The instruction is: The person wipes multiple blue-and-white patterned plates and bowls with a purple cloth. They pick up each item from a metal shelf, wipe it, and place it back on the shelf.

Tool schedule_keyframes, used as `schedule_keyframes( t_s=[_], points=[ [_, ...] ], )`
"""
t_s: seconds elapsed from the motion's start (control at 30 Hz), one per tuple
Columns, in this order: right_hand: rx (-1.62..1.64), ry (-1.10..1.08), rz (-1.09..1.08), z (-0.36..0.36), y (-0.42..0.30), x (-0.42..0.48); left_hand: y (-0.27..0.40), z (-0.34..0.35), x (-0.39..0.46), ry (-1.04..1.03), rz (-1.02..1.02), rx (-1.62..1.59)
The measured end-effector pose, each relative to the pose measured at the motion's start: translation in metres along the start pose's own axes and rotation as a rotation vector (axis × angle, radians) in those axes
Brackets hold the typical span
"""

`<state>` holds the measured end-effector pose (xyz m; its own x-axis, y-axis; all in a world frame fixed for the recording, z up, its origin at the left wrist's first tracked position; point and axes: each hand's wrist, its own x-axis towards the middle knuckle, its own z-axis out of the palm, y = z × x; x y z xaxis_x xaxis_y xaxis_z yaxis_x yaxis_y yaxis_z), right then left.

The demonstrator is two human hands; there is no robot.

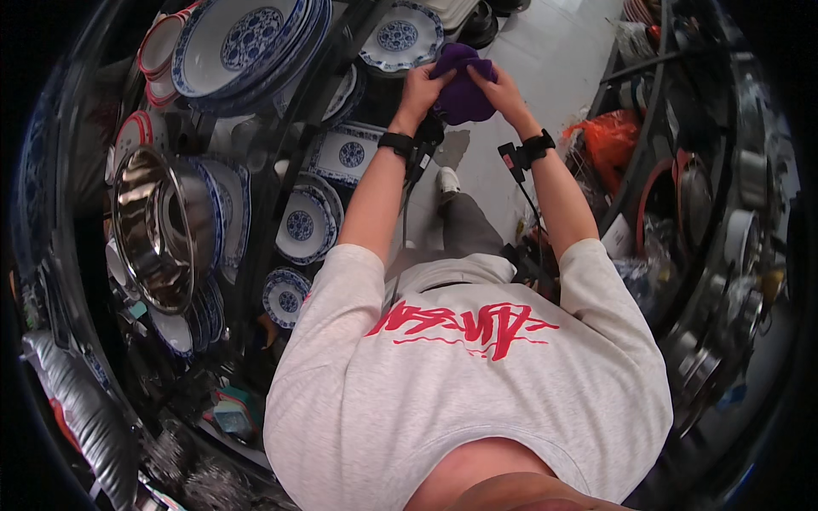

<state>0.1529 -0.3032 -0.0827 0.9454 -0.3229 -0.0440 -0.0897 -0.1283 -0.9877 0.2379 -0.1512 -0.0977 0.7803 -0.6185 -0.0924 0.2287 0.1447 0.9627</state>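
Observation:
A purple cloth point(465, 92) hangs in folds between my two hands, out in front of me above the floor. My left hand point(422, 92) pinches its left edge, thumb on top. On the other side my right hand point(505, 92) grips the upper right part, its thumb pressed over the fabric. The cloth's lower end droops below the fingers. Just beyond my left hand lies a scalloped blue-and-white plate point(399, 37) on the shelf. Each wrist wears a black strap with a small cabled device.
To the left, shelves carry a stack of large blue-and-white plates point(236, 45), a rectangular dish point(350, 153), smaller plates point(300, 225) and a shiny steel basin point(156, 227). On the right, a rack holds pans point(693, 191) and an orange plastic bag point(613, 147). A tiled floor point(549, 70) runs between.

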Motion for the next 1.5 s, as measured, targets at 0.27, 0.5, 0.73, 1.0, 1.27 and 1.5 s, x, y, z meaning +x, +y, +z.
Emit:
schedule_keyframes(
  t_s=[0.27, 0.5, 0.73, 1.0, 1.27, 1.5],
  points=[
    [-0.129, 0.349, -0.029, 0.036, -0.005, -0.118, 0.020, -0.018, -0.132, -0.156, 0.145, 0.314],
    [-0.193, 0.334, 0.075, 0.111, -0.004, -0.190, -0.022, -0.100, -0.263, 0.523, -0.014, 0.771],
    [-0.358, 0.002, 0.221, 0.220, 0.025, -0.235, -0.078, -0.198, -0.376, 1.012, -0.411, 0.917],
    [-0.394, -0.233, 0.311, 0.302, 0.081, -0.251, -0.135, -0.281, -0.430, 1.177, -0.618, 0.832],
    [-0.377, -0.290, 0.338, 0.360, 0.097, -0.236, -0.161, -0.338, -0.424, 1.186, -0.689, 0.843],
    [-0.483, -0.317, 0.369, 0.399, 0.116, -0.212, -0.143, -0.353, -0.420, 1.125, -0.722, 0.775]
  ],
)
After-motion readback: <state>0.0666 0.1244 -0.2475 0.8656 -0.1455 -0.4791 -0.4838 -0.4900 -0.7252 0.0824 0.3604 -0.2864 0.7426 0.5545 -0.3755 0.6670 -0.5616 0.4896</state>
